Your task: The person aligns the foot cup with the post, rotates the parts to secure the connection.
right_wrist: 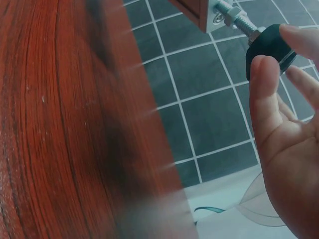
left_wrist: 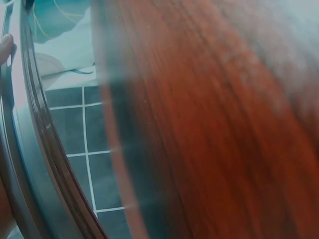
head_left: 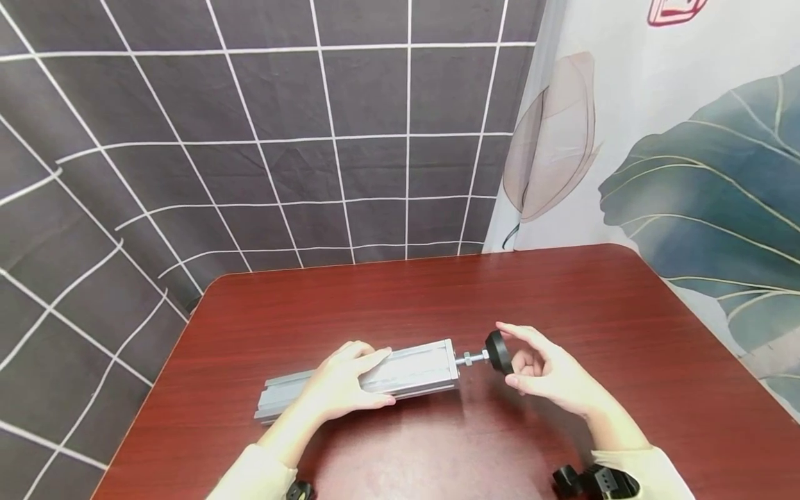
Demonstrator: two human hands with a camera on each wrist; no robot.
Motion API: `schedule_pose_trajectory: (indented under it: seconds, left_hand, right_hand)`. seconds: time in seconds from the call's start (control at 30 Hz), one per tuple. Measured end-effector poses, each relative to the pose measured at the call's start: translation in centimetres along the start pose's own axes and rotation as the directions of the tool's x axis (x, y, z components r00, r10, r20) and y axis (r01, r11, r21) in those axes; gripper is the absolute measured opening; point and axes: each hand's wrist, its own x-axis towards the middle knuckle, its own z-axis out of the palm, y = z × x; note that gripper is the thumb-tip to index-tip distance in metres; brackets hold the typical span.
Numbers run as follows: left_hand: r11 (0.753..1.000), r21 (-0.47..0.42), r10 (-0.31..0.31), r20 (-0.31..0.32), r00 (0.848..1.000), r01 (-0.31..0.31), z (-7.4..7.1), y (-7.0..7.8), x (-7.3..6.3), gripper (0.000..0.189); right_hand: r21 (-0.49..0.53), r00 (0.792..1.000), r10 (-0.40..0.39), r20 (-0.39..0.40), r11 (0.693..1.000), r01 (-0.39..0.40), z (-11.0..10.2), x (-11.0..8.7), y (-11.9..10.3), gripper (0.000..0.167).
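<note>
A long silver aluminium profile [head_left: 415,367] lies slantwise over the table, held across its middle by my left hand [head_left: 342,383], thumb on the near side and fingers over the top. From its right end plate sticks a threaded rod with nuts [head_left: 470,358], which carries a round black levelling foot [head_left: 498,352]. My right hand [head_left: 553,371] pinches the rim of that foot between thumb and fingers, seen closer in the right wrist view on the black foot [right_wrist: 268,47]. In the left wrist view the grooved profile [left_wrist: 35,134] runs along the left edge, with a fingertip on it.
The red-brown wooden table [head_left: 387,298] has a rounded far right corner. Behind it hangs a dark grey cloth [head_left: 369,167] with a white grid, and on the right a white curtain [head_left: 631,90] with leaf prints. Black wrist devices [head_left: 596,480] sit at both cuffs.
</note>
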Motion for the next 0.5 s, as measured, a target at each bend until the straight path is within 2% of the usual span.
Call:
schedule_pose_trajectory:
  seconds: [0.13, 0.3, 0.5]
  left_hand:
    - [1.000, -0.009, 0.004, 0.018, 1.000, -0.004, 0.24, 0.08, 0.13, 0.070]
    - [1.000, -0.002, -0.003, 0.002, 1.000, 0.003, 0.13, -0.02, -0.07, 0.069]
    - [1.000, -0.006, -0.004, 0.001, 1.000, 0.004, 0.23, -0.10, -0.05, 0.069]
  right_hand:
    - [-0.041, 0.998, 0.019, -0.053, 0.999, -0.021, -0.04, -0.02, 0.04, 0.061]
    - [0.046, 0.998, 0.023, -0.053, 0.999, -0.020, 0.31, 0.45, 0.12, 0.053]
    - [0.097, 0.999, -0.036, -0.001, 0.995, 0.036, 0.27, 0.50, 0.12, 0.072]
